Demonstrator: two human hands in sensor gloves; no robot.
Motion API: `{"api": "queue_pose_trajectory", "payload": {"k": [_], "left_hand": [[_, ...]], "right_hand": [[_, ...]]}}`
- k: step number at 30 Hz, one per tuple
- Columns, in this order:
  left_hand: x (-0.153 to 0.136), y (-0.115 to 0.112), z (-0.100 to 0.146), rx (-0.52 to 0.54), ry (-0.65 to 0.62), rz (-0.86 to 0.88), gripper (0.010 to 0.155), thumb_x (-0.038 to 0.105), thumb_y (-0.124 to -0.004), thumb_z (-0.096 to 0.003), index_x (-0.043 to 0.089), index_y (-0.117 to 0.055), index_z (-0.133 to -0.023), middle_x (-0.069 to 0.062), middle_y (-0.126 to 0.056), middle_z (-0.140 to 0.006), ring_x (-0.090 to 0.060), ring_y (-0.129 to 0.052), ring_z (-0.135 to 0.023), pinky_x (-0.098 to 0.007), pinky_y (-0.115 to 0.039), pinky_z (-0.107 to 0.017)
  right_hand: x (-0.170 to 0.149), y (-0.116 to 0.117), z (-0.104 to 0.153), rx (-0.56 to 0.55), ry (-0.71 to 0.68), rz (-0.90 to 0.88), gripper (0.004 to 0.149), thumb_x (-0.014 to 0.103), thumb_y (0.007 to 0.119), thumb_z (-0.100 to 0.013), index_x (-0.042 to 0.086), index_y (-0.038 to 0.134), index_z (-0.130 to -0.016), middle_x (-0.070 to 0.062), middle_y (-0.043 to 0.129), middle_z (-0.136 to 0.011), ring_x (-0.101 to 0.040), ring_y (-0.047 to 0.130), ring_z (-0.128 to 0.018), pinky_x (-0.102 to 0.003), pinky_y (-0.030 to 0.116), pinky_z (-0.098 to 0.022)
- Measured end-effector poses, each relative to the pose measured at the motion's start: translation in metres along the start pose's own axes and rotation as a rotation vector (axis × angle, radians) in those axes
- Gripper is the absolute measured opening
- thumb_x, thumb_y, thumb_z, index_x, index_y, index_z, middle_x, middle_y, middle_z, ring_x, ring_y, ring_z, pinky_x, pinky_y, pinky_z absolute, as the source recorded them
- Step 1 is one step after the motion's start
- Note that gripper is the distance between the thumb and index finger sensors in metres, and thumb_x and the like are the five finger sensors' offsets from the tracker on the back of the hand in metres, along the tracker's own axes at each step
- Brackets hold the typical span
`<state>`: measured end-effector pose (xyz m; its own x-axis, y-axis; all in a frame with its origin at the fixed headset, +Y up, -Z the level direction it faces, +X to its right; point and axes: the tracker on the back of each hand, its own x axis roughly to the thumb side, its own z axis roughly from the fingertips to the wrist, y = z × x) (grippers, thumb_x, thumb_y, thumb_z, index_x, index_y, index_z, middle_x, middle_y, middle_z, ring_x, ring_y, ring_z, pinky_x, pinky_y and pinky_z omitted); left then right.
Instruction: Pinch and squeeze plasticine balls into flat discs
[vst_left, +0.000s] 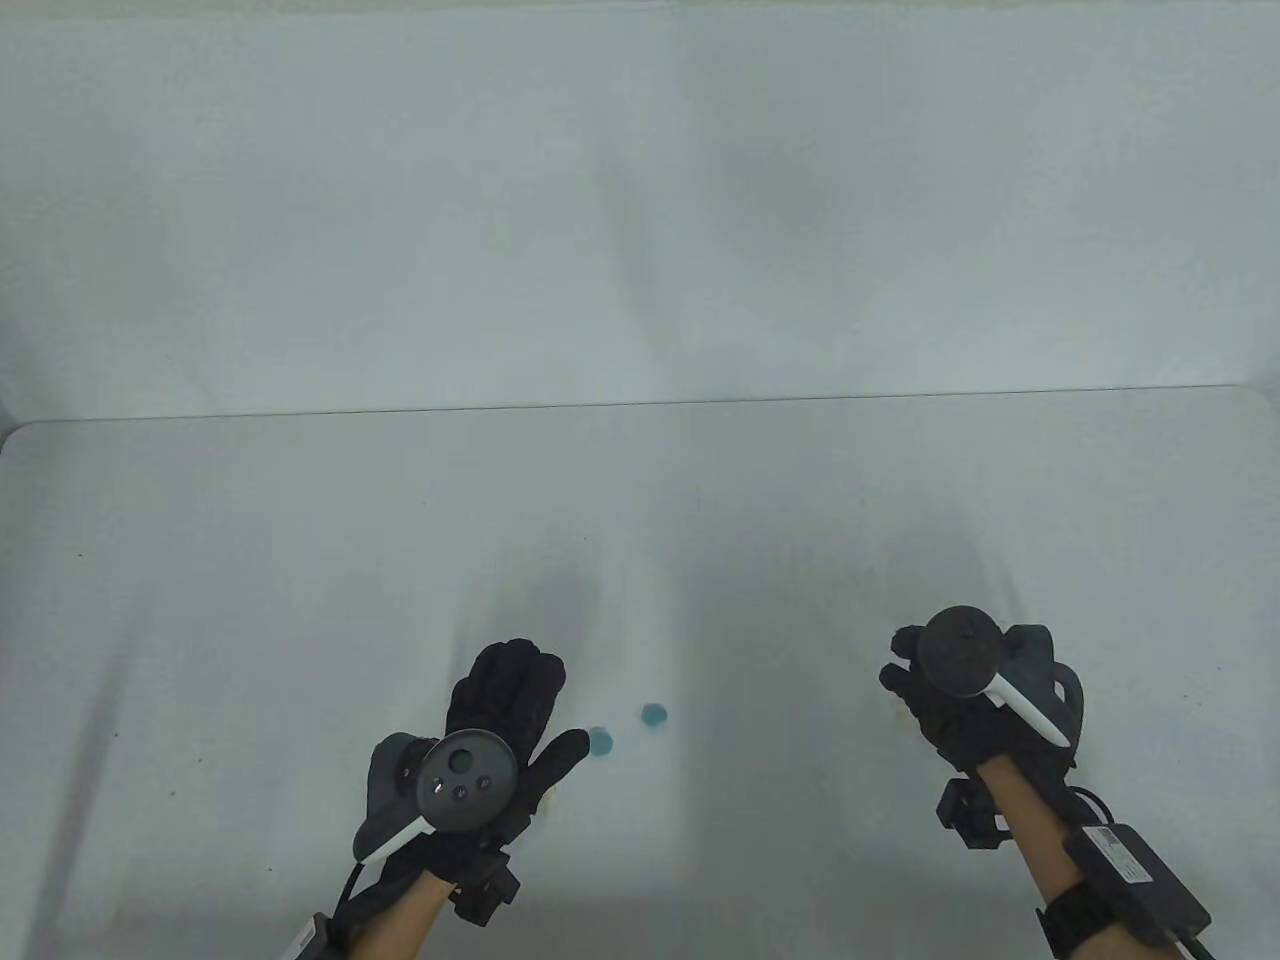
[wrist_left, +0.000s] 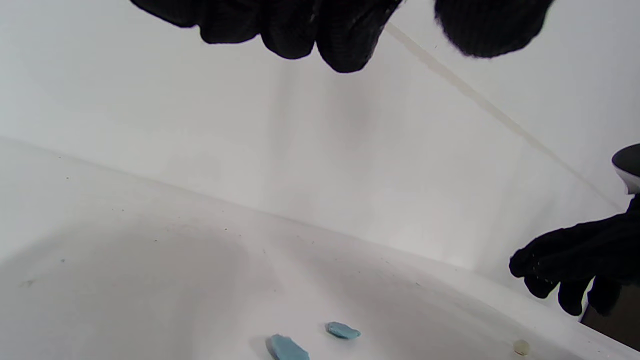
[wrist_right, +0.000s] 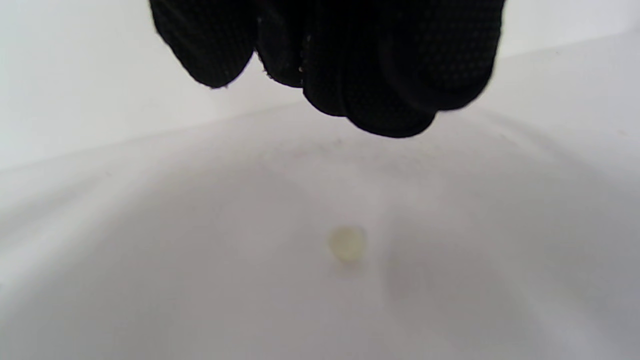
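Plasticine first: two blue pieces sit on the white table (vst_left: 300, 560), near the front edge and a bit left of centre. The nearer blue disc (vst_left: 601, 741) lies just beside the left thumb tip, and from the table view I can't tell if they actually touch. The farther blue disc (vst_left: 654, 714) is a little to its right and slightly further back, close to the first one but apart from it. In the left wrist view both look squashed pretty flat, the nearer one (wrist_left: 287, 348) more of a wedge shape, the other (wrist_left: 343, 330) a low lozenge.

Then there's a pale yellowish ball (wrist_right: 347, 243), small and still round, sitting on the table right under the right hand. It also shows up tiny at the corner of the left wrist view (wrist_left: 521, 347). From the table view it's hidden under the glove.

Left hand (vst_left: 500, 720) is spread wide, fingers stretched forward and thumb out to the side, holding nothing, above the table going by the wrist view. Right hand (vst_left: 960, 700) is well off to the right, fingers curled down and bunched together above the ball, nothing in them that I can see.
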<state>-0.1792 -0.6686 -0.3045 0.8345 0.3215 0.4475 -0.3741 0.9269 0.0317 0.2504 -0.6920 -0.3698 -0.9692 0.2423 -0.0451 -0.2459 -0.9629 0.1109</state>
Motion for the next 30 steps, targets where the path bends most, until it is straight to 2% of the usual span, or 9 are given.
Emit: {"api": "queue_pose_trajectory", "payload": {"k": [6,10,12,15,20,24,27,30], "left_hand": [[0.000,0.000,0.000,-0.007,0.003,-0.002,0.076,0.051,-0.063,-0.0548,0.005,-0.051,-0.114,-0.028,-0.043,-0.116,-0.057,-0.044,-0.106,-0.064,-0.044,-0.073],[0.000,0.000,-0.001,-0.003,0.007,0.002,0.076,0.051,-0.063,-0.0548,0.005,-0.051,-0.114,-0.028,-0.043,-0.116,-0.056,-0.044,-0.106,-0.064,-0.044,-0.073],[0.000,0.001,0.000,-0.003,0.008,0.000,0.076,0.051,-0.063,-0.0547,0.005,-0.051,-0.114,-0.028,-0.043,-0.116,-0.056,-0.044,-0.106,-0.064,-0.044,-0.073],[0.000,-0.001,-0.001,-0.013,0.007,0.002,0.075,0.050,-0.064,-0.0548,0.005,-0.051,-0.114,-0.028,-0.043,-0.116,-0.056,-0.044,-0.106,-0.064,-0.044,-0.073],[0.000,-0.002,-0.001,-0.020,0.005,-0.003,0.075,0.051,-0.063,-0.0548,0.005,-0.051,-0.114,-0.028,-0.043,-0.116,-0.056,-0.044,-0.106,-0.064,-0.044,-0.073],[0.000,-0.001,-0.001,-0.015,0.007,-0.003,0.075,0.051,-0.063,-0.0548,0.005,-0.051,-0.114,-0.028,-0.043,-0.116,-0.056,-0.044,-0.106,-0.064,-0.044,-0.073],[-0.001,-0.001,-0.001,-0.011,0.006,0.001,0.075,0.051,-0.063,-0.0547,0.005,-0.051,-0.114,-0.028,-0.043,-0.116,-0.056,-0.044,-0.106,-0.064,-0.044,-0.073],[0.000,-0.001,-0.001,-0.015,0.005,-0.002,0.075,0.050,-0.064,-0.0547,0.005,-0.051,-0.114,-0.028,-0.043,-0.116,-0.056,-0.044,-0.106,-0.064,-0.045,-0.073]], "right_hand": [[-0.011,0.034,-0.013,0.108,0.030,0.082,0.055,0.044,0.075,-0.056,0.018,0.069,-0.104,-0.011,0.083,-0.095,-0.032,0.094,-0.070,-0.033,0.088,-0.040],[-0.009,0.048,-0.018,0.165,0.028,0.141,0.057,0.047,0.074,-0.056,0.017,0.069,-0.104,-0.011,0.082,-0.096,-0.032,0.093,-0.071,-0.034,0.088,-0.041],[-0.007,0.049,-0.020,0.130,0.020,0.172,0.056,0.046,0.075,-0.055,0.017,0.071,-0.103,-0.010,0.085,-0.093,-0.030,0.095,-0.069,-0.033,0.088,-0.040],[-0.001,0.052,-0.020,0.145,-0.010,0.253,0.055,0.044,0.078,-0.053,0.017,0.073,-0.101,-0.009,0.086,-0.091,-0.028,0.096,-0.068,-0.032,0.089,-0.041],[0.009,0.059,-0.021,0.101,-0.048,0.377,0.047,0.039,0.080,-0.052,0.016,0.077,-0.093,-0.010,0.090,-0.081,-0.023,0.099,-0.061,-0.027,0.092,-0.040],[0.010,0.059,-0.025,0.146,-0.040,0.355,0.045,0.037,0.079,-0.054,0.014,0.077,-0.092,-0.012,0.089,-0.080,-0.024,0.099,-0.059,-0.028,0.092,-0.041],[0.007,0.054,-0.026,0.169,-0.022,0.334,0.043,0.040,0.077,-0.056,0.018,0.076,-0.093,-0.009,0.089,-0.083,-0.024,0.097,-0.063,-0.030,0.090,-0.040],[0.005,0.043,-0.022,0.138,-0.011,0.246,0.042,0.042,0.075,-0.056,0.021,0.076,-0.093,-0.010,0.088,-0.087,-0.027,0.097,-0.069,-0.031,0.090,-0.041]]}}
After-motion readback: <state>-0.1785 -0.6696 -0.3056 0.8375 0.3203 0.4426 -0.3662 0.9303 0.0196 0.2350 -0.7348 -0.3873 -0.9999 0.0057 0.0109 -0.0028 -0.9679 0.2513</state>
